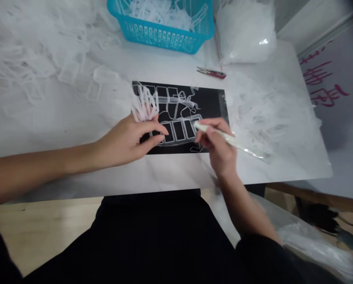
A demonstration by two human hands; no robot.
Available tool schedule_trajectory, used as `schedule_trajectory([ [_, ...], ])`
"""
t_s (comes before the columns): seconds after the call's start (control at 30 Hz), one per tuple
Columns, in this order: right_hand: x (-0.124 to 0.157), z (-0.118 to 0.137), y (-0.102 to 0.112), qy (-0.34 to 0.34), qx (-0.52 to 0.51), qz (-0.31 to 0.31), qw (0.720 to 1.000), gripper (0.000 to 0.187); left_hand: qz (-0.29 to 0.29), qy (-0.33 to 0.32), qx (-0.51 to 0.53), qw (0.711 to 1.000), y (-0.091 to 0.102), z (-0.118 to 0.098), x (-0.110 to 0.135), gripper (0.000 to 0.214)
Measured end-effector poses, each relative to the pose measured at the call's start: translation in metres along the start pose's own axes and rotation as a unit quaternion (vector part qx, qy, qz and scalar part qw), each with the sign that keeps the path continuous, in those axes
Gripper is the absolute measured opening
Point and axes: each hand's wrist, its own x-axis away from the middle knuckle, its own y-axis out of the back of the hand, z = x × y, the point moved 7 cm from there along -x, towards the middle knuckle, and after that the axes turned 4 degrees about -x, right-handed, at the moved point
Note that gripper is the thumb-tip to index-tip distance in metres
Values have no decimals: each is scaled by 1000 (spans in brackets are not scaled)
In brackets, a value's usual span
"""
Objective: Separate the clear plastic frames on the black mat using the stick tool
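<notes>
A bunch of thin white translucent frames sticks up from the curled fingers of my left hand. Its thumb and forefinger are apart, at the left end of a strip of joined clear rectangular frames. This strip lies on a black mat. My right hand grips a long white pen-like tool, with its blunt-looking near tip at the strip's right end. Motion blur hides the exact kind of tool and whether it touches. Loose clear strands and another strip lie farther back on the mat.
Behind the mat are red-handled thread snips and a turquoise basket of white pieces. A full clear bag stands at the back right. Loose frames heap on the left, and translucent scraps cover the right side.
</notes>
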Motion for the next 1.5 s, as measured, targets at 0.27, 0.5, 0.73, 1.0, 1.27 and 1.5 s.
schedule_trajectory([
  [0.27, 25, -27, -31, -63, 24, 65, 996, 18, 42, -109, -211, 970, -32, -4, 0, 29],
  [0.5, 26, -27, -37, -70, 61, 99, 991, 21, 88, -81, -208, 971, -35, 3, 1, 29],
  [0.73, 25, -25, -38, -68, 83, 111, 988, 21, 104, -62, -189, 974, -35, 4, 1, 31],
  [1.0, 23, -24, -40, -62, 93, 124, 986, 21, 115, -55, -199, 972, -36, 5, -1, 28],
  [1.27, 19, -20, -41, -58, 115, 108, 986, 24, 122, -23, -234, 964, -43, 6, -5, 26],
  [1.5, 18, -20, -42, -61, 119, 110, 985, 24, 72, 43, -124, 989, -10, 13, -19, 21],
])
